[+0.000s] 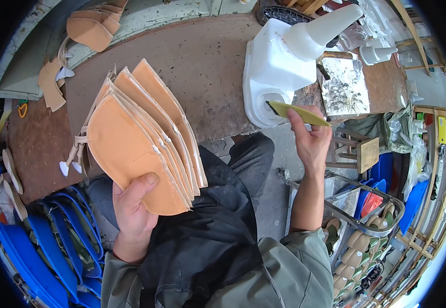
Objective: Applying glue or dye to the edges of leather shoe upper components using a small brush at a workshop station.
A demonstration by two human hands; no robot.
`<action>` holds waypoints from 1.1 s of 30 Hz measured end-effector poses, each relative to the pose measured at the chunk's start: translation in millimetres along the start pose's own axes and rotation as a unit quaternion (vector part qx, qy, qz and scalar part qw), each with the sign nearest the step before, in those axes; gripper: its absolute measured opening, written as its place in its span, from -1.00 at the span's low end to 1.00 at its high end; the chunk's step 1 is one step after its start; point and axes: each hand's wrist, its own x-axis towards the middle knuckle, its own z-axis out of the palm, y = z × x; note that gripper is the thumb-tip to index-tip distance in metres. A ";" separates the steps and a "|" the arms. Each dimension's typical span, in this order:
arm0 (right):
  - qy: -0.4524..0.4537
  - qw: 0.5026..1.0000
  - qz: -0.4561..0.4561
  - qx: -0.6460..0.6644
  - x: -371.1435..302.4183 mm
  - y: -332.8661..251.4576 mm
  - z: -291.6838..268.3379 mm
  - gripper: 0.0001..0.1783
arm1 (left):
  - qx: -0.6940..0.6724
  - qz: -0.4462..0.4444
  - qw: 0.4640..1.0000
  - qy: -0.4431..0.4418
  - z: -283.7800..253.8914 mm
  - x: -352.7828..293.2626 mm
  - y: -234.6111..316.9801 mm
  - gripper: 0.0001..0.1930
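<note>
My left hand (135,210) grips a fanned stack of tan leather shoe uppers (125,146), its thumb on the front piece. White strips edge the pieces, and pale cords with white tips hang from the stack's left side. My right hand (310,134) pinches a flat yellow-green brush (300,113) with a dark tip. That tip is at the open mouth low on a white plastic glue jug (279,66); whether it touches the jug, I cannot tell. What the jug holds is hidden. The jug stands on the brown workbench (202,66) and has a large cone-shaped spout.
More tan pieces (93,31) lie at the far left. Past the jug are a hammer (330,55), a smeared white sheet (343,87) and a small white bottle (376,54). Blue crates (33,256) stand lower left. At right are a wooden stool (366,154) and a rack of shoes (356,241).
</note>
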 end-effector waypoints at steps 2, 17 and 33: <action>-0.027 0.998 -0.033 -0.050 5.4 1.8 6.4 -0.92 | 0.011 -0.014 1.000 -0.020 2.8 1.1 0.2 -0.47; -0.121 0.989 -0.042 -0.080 -5.1 -37.1 -19.5 -0.91 | -0.044 -0.023 0.997 -0.058 -6.7 -1.6 0.4 -0.60; -0.161 0.959 -0.174 0.154 16.4 -98.5 60.2 -0.88 | 0.073 0.030 0.990 -0.121 -31.0 -14.6 7.0 -0.64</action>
